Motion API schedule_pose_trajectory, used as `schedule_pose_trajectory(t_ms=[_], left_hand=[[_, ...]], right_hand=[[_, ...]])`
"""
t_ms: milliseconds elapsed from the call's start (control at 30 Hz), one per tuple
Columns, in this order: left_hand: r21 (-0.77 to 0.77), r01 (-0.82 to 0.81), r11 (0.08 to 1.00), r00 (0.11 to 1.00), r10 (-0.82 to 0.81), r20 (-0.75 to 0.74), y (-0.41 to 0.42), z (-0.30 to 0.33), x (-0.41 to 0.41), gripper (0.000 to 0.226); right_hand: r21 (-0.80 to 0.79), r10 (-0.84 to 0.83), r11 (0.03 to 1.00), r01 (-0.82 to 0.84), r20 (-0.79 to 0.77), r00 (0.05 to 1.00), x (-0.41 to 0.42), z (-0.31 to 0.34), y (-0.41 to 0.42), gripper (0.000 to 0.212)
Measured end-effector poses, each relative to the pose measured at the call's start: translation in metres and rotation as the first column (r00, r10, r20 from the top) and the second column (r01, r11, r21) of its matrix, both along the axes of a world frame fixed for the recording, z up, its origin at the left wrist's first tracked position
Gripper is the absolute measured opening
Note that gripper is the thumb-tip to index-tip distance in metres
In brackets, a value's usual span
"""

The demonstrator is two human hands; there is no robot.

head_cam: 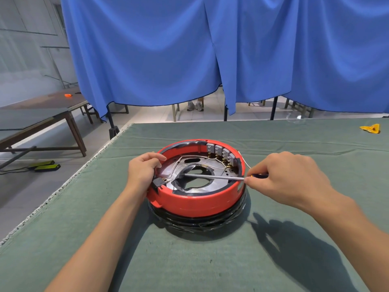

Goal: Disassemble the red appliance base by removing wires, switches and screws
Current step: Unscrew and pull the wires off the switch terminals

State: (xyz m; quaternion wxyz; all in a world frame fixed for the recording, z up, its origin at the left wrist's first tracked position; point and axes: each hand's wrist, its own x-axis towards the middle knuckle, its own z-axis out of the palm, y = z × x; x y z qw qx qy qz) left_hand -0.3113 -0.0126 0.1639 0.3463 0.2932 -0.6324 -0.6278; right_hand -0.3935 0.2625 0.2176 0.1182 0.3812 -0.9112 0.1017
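A blue curtain (210,49) fills the upper frame above a green-clothed table (189,260). At frame centre sits the red appliance base (195,202), open side up, on a black ring. The right hand (288,180), right of centre, grasps a screwdriver (212,177) whose shaft lies almost level across the rim, tip in the metal interior. The left hand (143,170) grips the base's left rim. Grey switches (221,151) line the far inner wall, thin wires (219,165) trailing from them.
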Motion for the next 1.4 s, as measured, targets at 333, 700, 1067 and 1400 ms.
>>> schedule_pose_trajectory(t_ms=[333,700,1067,1400], left_hand=[[-0.022,-0.009,1.0,1.0,0.009,0.014,0.003,0.001,0.003,0.031],[-0.023,-0.015,1.0,1.0,0.015,0.005,0.002,0.001,0.001,0.032],[-0.044,-0.038,0.998,0.999,0.039,0.02,0.0,-0.002,0.0,0.037],[-0.051,-0.064,0.997,0.997,0.066,0.033,0.0,-0.003,0.001,0.041]], right_hand=[[-0.037,0.117,0.992,-0.117,-0.014,0.993,-0.003,-0.004,-0.001,0.021],[-0.038,0.135,0.99,-0.138,-0.071,0.988,-0.005,-0.003,-0.006,0.029],[-0.027,0.133,0.99,-0.135,-0.053,0.99,0.001,-0.003,-0.008,0.033],[-0.077,0.036,0.996,-0.034,0.03,0.999,0.013,-0.002,-0.006,0.017]])
